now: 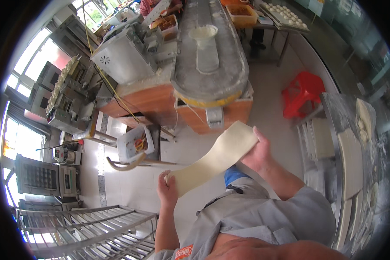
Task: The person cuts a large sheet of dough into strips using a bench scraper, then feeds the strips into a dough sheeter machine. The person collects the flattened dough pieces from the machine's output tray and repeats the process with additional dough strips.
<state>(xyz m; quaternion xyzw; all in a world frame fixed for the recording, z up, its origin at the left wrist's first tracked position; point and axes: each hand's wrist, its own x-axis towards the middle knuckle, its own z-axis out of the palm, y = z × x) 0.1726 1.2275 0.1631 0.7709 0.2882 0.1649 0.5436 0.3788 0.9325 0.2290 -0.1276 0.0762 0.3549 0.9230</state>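
Note:
A long flat strip of pale dough point(211, 162) hangs stretched between my two hands in front of my body. My left hand point(167, 188) pinches its lower left end, fingers curled over the edge. My right hand point(259, 149) grips the upper right end, with the thumb along the side and the other fingers partly hidden beneath. The strip sags a little and widens towards the right hand. It is held in the air above the tiled floor, apart from any surface.
Ahead stands an oval conveyor table point(211, 78) beside a metal machine point(123, 55). At right, a floured worktable point(331, 113) bears dough sheets point(350, 162); a red stool point(302, 94) stands beyond. A chair holds a plastic tub point(135, 143). A metal rack point(94, 230) is lower left. A person point(146, 8) sits far off.

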